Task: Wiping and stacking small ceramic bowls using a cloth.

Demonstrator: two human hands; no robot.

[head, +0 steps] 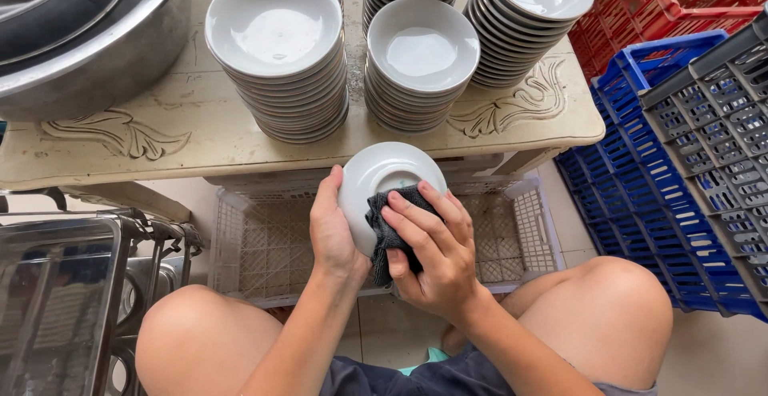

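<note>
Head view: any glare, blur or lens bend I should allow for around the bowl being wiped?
Head view: soft, even daylight, sharp around the white bowl, dark cloth, left hand and right hand; mild sheen inside the stacked bowls; reflections on the metal basin; wide-angle bend at the crates.

Cloth (392, 232) partly under right hand (436, 252); metal basin (88, 36) cut off at top-left edge.
</note>
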